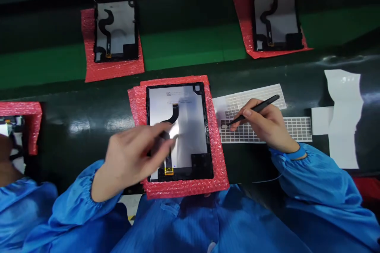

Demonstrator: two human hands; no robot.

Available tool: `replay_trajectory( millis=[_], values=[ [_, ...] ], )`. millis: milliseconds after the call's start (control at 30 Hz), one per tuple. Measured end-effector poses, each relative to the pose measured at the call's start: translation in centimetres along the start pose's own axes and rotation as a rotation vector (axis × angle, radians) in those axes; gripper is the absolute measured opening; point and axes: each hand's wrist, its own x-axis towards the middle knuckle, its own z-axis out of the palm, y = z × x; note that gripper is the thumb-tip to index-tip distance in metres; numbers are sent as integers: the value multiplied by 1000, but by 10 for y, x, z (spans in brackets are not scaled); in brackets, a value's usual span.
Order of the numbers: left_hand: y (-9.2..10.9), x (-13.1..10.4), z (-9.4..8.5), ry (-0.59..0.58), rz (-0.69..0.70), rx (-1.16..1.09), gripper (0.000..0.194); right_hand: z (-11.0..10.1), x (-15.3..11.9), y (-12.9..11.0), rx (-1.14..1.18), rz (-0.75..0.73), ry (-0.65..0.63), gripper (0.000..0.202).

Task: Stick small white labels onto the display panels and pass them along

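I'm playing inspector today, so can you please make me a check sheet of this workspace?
Surface: dark, shiny bench with glare spots.
Job's things: display panel on red bubble wrap; grid-patterned label sheets to its right.
Clutter: wavy white paper strip, far right.
Hands: left hand over the panel, contact unclear; right hand holds black tweezers, tips at the lower sheet.
Cables: black flex cable on the panel; thin cord near the right wrist.
Surroundings: two wrapped-underneath panels beyond; co-worker's blue sleeve at left.
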Motion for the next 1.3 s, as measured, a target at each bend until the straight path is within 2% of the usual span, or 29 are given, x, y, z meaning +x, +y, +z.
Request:
replay_trajectory(
  millis=[100,167,267,400,767,1300],
  values=[
    [22,15,15,-114,255,-3,31,13,17,-16,7,-55,-13,34],
    [33,24,28,-189,296,92,41,23,29,-21,10,-74,-43,33],
    [39,32,41,-278,260,223,51,33,44,-20,9,-54,-92,33],
    [36,33,46,-246,220,270,55,36,53,-16,20,-10,-136,33],
    [29,30,47,-250,240,241,57,41,49,-11,27,87,-192,37],
    [31,31,45,-291,213,241,58,43,47,-15,44,62,-164,39]
  ],
)
